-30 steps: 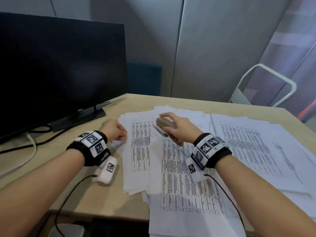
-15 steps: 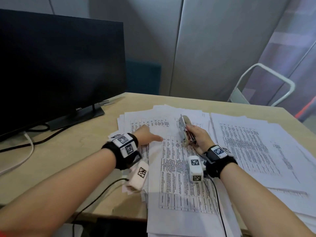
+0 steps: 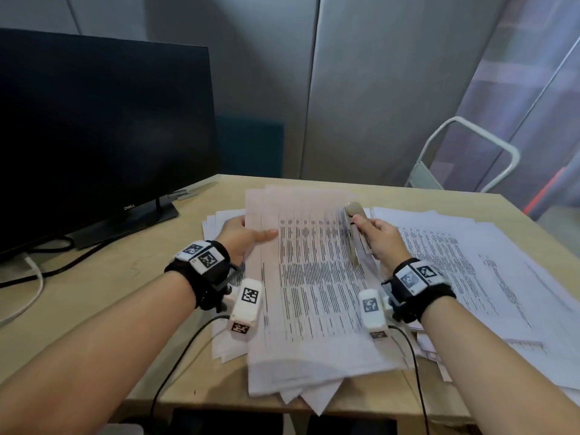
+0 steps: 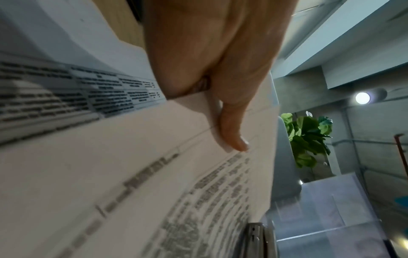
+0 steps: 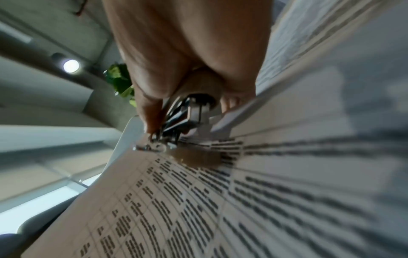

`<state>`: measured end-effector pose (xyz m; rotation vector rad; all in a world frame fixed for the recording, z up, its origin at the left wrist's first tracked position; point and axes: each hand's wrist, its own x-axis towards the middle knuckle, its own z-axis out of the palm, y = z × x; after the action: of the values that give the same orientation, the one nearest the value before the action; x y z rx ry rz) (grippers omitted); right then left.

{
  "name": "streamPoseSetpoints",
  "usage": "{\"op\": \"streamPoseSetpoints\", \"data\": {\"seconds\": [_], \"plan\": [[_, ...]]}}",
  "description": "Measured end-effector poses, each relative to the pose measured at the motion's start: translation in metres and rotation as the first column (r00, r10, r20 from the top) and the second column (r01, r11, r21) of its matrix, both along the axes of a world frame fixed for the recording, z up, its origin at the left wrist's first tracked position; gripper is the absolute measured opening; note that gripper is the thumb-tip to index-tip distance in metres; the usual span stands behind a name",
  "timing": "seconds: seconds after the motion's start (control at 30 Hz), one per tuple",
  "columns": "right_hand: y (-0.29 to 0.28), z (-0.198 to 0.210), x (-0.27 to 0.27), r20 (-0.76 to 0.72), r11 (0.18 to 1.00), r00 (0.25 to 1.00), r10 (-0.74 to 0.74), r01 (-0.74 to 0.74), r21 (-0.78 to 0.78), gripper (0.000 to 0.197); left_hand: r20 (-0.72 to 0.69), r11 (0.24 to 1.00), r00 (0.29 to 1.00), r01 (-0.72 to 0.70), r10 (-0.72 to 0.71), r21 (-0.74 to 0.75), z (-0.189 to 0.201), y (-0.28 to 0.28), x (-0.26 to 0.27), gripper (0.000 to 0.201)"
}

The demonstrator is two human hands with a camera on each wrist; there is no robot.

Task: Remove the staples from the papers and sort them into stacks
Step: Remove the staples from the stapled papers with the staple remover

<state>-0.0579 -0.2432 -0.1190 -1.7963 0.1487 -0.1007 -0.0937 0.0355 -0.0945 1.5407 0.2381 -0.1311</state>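
A printed set of papers (image 3: 314, 277) is lifted off the middle pile, its far end raised. My left hand (image 3: 244, 233) pinches its left edge, thumb (image 4: 232, 136) on top of the sheet (image 4: 132, 165) and fingers underneath. My right hand (image 3: 376, 240) grips a beige and metal stapler-like tool (image 3: 354, 233), held on edge against the set's right side. In the right wrist view the tool's metal nose (image 5: 159, 139) touches the top of the printed sheet (image 5: 220, 200). No staple can be made out.
More loose papers lie under the lifted set on the left (image 3: 219, 221), and a wide stack (image 3: 470, 262) lies to the right on the wooden desk (image 3: 110, 293). A dark monitor (image 3: 94, 136) stands at the back left with cables (image 3: 47, 268). A white metal frame (image 3: 470, 152) stands behind the desk.
My left hand moved right from the desk's left onto the middle pile and lifted the top set. My right hand turned the tool on edge and carried it to the set's right side.
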Motion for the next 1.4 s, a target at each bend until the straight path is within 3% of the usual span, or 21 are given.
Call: {"op": "streamPoseSetpoints", "data": {"seconds": [0.13, 0.23, 0.3, 0.4, 0.43, 0.5, 0.57, 0.6, 0.63, 0.7, 0.73, 0.8, 0.93, 1.03, 1.1, 1.17, 1.27, 1.4], "plan": [[-0.007, 0.002, -0.008, -0.076, 0.967, 0.984, 0.158, -0.139, 0.215, 0.024, 0.1, 0.996, 0.995, 0.009, 0.0, -0.09, 0.004, -0.004, 0.005, 0.036], [-0.015, 0.002, -0.01, 0.06, 0.984, 0.994, 0.087, -0.095, 0.15, 0.016, 0.078, 0.997, 0.994, 0.081, -0.079, -0.019, 0.002, -0.004, 0.009, 0.021], [-0.024, 0.003, -0.009, 0.104, 0.987, 0.993, 0.048, -0.063, 0.148, 0.025, 0.068, 0.995, 0.993, 0.099, -0.1, 0.01, -0.002, 0.0, 0.011, 0.019], [-0.035, -0.002, -0.009, 0.057, 0.953, 0.99, 0.128, -0.139, 0.269, 0.072, 0.123, 0.998, 0.992, 0.046, -0.039, -0.048, -0.006, 0.002, 0.014, 0.013], [-0.036, -0.003, -0.01, 0.034, 0.918, 0.981, 0.192, -0.192, 0.347, 0.078, 0.13, 0.997, 0.991, 0.019, -0.01, -0.071, -0.006, -0.001, 0.015, 0.01], [-0.032, -0.001, -0.014, -0.004, 0.86, 0.942, 0.335, -0.304, 0.409, 0.067, 0.131, 0.996, 0.989, -0.054, 0.063, -0.068, -0.008, -0.01, 0.019, 0.009], [-0.024, 0.007, -0.018, -0.066, 0.883, 0.919, 0.389, -0.351, 0.31, 0.052, 0.123, 0.994, 0.986, -0.108, 0.109, -0.013, -0.011, -0.019, 0.024, 0.006], [-0.022, 0.01, -0.017, -0.084, 0.913, 0.933, 0.349, -0.318, 0.256, 0.045, 0.117, 0.99, 0.988, -0.112, 0.102, 0.081, -0.013, -0.02, 0.027, 0.006], [-0.023, 0.012, -0.014, -0.096, 0.946, 0.958, 0.271, -0.246, 0.213, 0.034, 0.091, 0.96, 0.992, -0.105, 0.084, 0.258, -0.015, -0.016, 0.032, 0.022], [-0.038, 0.018, -0.004, -0.114, 0.993, 0.991, 0.067, -0.055, 0.101, 0.024, -0.049, 0.764, 0.993, -0.05, 0.106, 0.644, -0.019, 0.001, 0.042, 0.068], [-0.052, 0.022, 0.002, -0.13, 0.999, 0.991, -0.032, 0.034, 0.011, 0.028, -0.106, 0.674, 0.979, -0.042, 0.177, 0.737, -0.02, 0.014, 0.045, 0.085], [-0.089, 0.029, 0.01, -0.166, 0.972, 0.974, -0.157, 0.123, -0.202, 0.035, -0.172, 0.636, 0.945, -0.047, 0.277, 0.77, -0.022, 0.038, 0.052, 0.097], [-0.159, 0.04, 0.008, -0.231, 0.843, 0.935, -0.27, 0.113, -0.526, 0.051, -0.235, 0.636, 0.928, -0.002, 0.288, 0.772, -0.032, 0.067, 0.07, 0.109], [-0.19, 0.028, 0.003, -0.266, 0.731, 0.902, -0.34, 0.075, -0.679, 0.06, -0.206, 0.724, 0.953, -0.02, 0.223, 0.69, -0.036, 0.067, 0.076, 0.086], [-0.2, 0.014, 0.002, -0.26, 0.622, 0.887, -0.383, 0.039, -0.782, 0.064, -0.188, 0.735, 0.961, -0.021, 0.201, 0.678, -0.037, 0.064, 0.078, 0.069], [-0.202, 0.007, 0.001, -0.212, 0.558, 0.891, -0.401, 0.054, -0.828, 0.062, -0.186, 0.737, 0.968, 0.001, 0.169, 0.676, -0.035, 0.054, 0.076, 0.062], [-0.19, 0.011, -0.005, -0.18, 0.534, 0.896, -0.405, 0.072, -0.842, 0.055, -0.2, 0.691, 0.976, 0.085, 0.088, 0.718, -0.033, 0.037, 0.072, 0.057], [-0.174, 0.015, -0.005, -0.194, 0.53, 0.867, -0.458, 0.091, -0.843, 0.045, -0.257, 0.624, 0.962, 0.145, 0.092, 0.768, -0.026, 0.028, 0.067, 0.08]]}}
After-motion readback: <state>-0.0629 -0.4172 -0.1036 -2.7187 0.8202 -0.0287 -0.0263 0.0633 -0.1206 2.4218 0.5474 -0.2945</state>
